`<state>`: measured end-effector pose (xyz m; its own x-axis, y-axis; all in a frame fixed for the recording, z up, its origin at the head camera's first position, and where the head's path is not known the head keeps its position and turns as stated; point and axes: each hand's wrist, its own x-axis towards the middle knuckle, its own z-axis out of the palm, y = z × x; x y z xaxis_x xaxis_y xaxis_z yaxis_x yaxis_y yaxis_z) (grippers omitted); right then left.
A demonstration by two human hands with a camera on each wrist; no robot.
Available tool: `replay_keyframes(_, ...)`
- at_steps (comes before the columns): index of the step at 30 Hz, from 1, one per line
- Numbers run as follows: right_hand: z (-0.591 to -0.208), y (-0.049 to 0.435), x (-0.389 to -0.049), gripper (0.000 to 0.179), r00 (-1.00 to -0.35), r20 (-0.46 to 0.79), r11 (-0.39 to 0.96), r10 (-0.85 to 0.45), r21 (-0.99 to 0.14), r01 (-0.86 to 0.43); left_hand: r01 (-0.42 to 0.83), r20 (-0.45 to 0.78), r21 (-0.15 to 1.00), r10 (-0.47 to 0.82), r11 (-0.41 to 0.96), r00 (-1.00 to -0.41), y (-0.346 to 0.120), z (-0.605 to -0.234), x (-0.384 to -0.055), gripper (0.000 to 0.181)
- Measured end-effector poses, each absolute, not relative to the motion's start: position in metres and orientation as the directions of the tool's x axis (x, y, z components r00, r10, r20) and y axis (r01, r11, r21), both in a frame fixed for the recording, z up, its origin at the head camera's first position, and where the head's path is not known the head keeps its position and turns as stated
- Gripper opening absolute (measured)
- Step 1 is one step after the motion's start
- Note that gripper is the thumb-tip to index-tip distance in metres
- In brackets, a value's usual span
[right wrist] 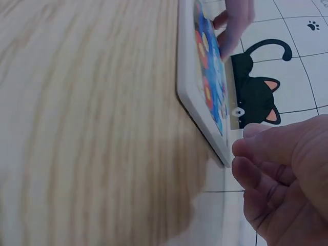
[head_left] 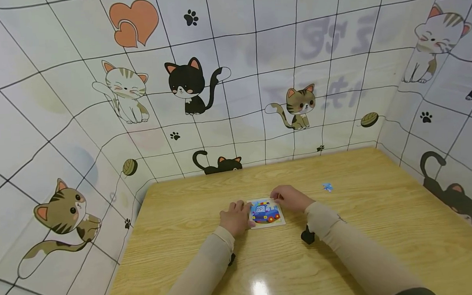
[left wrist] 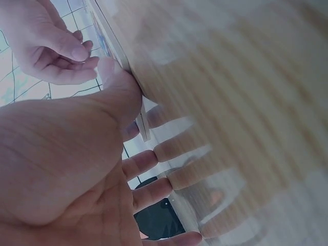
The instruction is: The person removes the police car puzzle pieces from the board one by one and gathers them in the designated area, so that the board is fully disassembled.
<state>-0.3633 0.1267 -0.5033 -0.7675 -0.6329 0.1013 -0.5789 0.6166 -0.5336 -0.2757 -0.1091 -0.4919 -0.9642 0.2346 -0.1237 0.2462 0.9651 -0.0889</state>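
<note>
Apparently empty, curled right grip (head_left: 291, 199) beside thin square board (head_left: 265, 213), splayed left grip (head_left: 235, 218) against its edge.

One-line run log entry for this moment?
left hand: touching puzzle board, left edge | right hand: fingers curled, far right corner | blue piece: on table, right of board

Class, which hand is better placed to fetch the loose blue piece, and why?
Probably the right hand: it is nearer the loose blue piece, while the left hand touches the left side of the car puzzle.
</note>
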Motion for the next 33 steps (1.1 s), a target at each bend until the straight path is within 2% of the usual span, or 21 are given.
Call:
replay_keyframes(8, -0.511, 0.114, -0.361, 0.008, -0.797, 0.115, 0.63, -0.592, -0.551, -0.547, 0.246, -0.122, -0.079, 0.236, 0.966, -0.964, -0.109, -0.492, -0.276, 0.071)
replay_keyframes(14, -0.511, 0.107, -0.357, 0.003, -0.804, 0.123, 0.652, -0.582, -0.52, -0.552, 0.252, -0.118, -0.094, 0.24, 0.963, -0.963, -0.109, -0.492, -0.276, 0.071)
replay_keyframes(23, -0.512, 0.101, -0.356, 0.007, -0.796, 0.132, 0.64, -0.591, -0.523, -0.562, 0.242, -0.13, -0.114, 0.227, 0.963, -0.965, -0.108, -0.493, -0.276, 0.071)
replay_keyframes(29, -0.508, 0.097, -0.353, 0.003, -0.823, 0.113, 0.634, -0.557, -0.582, -0.509, 0.237, -0.137, -0.111, 0.221, 0.965, -0.966, -0.107, -0.492, -0.277, 0.071)
replay_keyframes(33, -0.506, 0.093, -0.35, 0.02, -0.831, 0.094, 0.647, -0.549, -0.581, -0.493, 0.234, -0.128, -0.113, 0.219, 0.966, -0.967, -0.106, -0.493, -0.276, 0.071)
